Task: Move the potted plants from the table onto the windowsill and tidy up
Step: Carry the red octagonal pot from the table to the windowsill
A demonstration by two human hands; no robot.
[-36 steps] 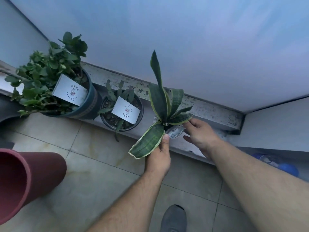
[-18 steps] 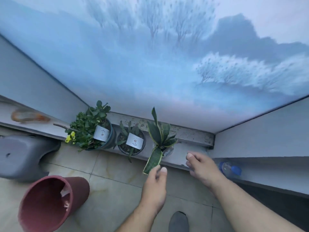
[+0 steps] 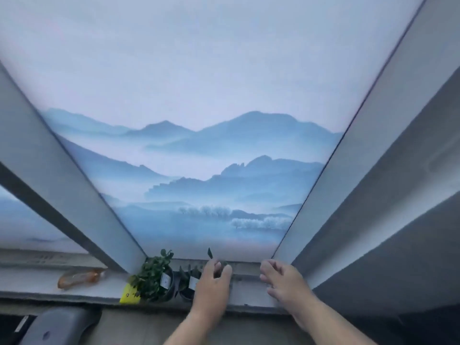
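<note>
Three potted plants stand in a row on the grey windowsill (image 3: 249, 292). The bushy leafy plant (image 3: 151, 277) in a dark pot is at the left, with a small plant (image 3: 187, 280) bearing a white label beside it. The snake plant (image 3: 210, 253) is mostly hidden behind my left hand (image 3: 211, 287); only a leaf tip shows. My left hand hovers in front of it with relaxed fingers and holds nothing. My right hand (image 3: 286, 282) is to the right, fingers spread, over the bare sill.
A window blind (image 3: 211, 170) printed with misty blue mountains fills the view behind the sill. An amber bottle (image 3: 79, 277) lies on the sill at the left, and a yellow tag (image 3: 129, 296) sits by the bushy plant. A grey plastic object (image 3: 57, 327) is at the lower left.
The view has tilted up and back, showing the whole blind. Both hands have let go of the snake plant's pot and drawn back from it, fingers loose.
</note>
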